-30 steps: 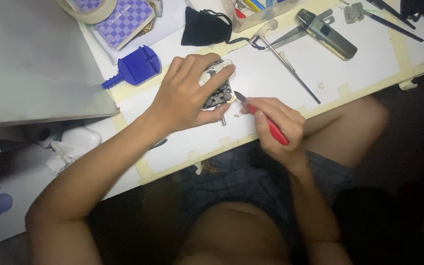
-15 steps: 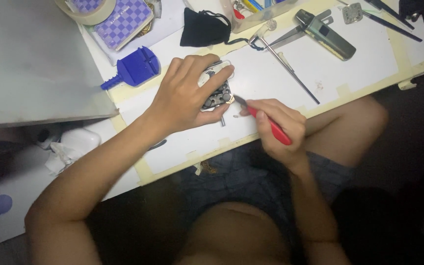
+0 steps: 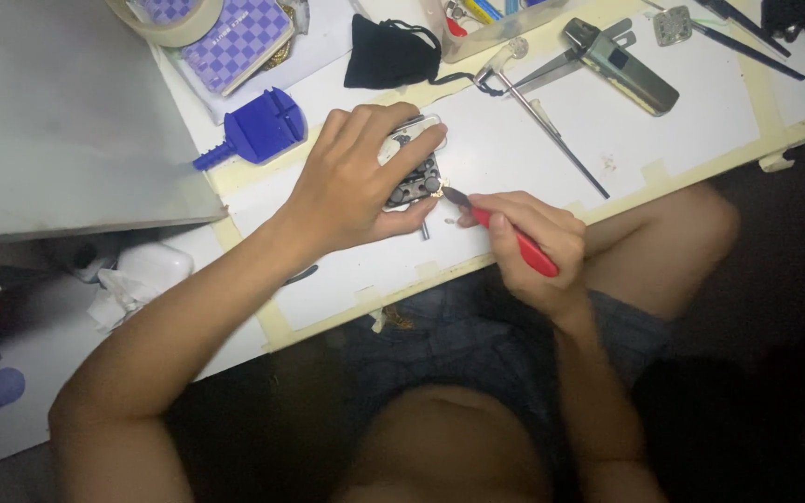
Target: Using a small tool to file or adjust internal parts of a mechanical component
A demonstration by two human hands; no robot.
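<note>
My left hand (image 3: pixel 356 182) lies over a small metal watch with a dark link bracelet (image 3: pixel 414 179), fingers curled across its top and thumb pressed along its near edge, so it is clamped flat against the white paper-covered work board (image 3: pixel 514 140) near the middle of the board. My right hand (image 3: pixel 533 244) is closed in a pen-like grip around a slim red-handled tool with a thin dark metal tip (image 3: pixel 500 228); the tip points left and meets the right edge of the watch, just beside my left thumb. A tiny metal pin (image 3: pixel 425 229) lies on the board just near of the watch, between my two hands. Farther away and to the left sits a blue plastic watch-link remover with a screw handle (image 3: pixel 255 130), and beyond it a purple-and-white checked box (image 3: pixel 235 39) with a roll of beige tape (image 3: pixel 174 23) at the far left corner. A black cloth drawstring pouch (image 3: pixel 386 54) lies far of my left hand. To the right of it are long thin metal tweezers (image 3: pixel 552 130) lying diagonally and, farther right, a grey-green rectangular metal tool (image 3: pixel 621 67). A grey flat panel (image 3: pixel 58 121) covers the left side, and crumpled white tissue (image 3: pixel 132 279) sits near its near edge. My bare knee (image 3: pixel 682 233) shows below the board's near right edge.
</note>
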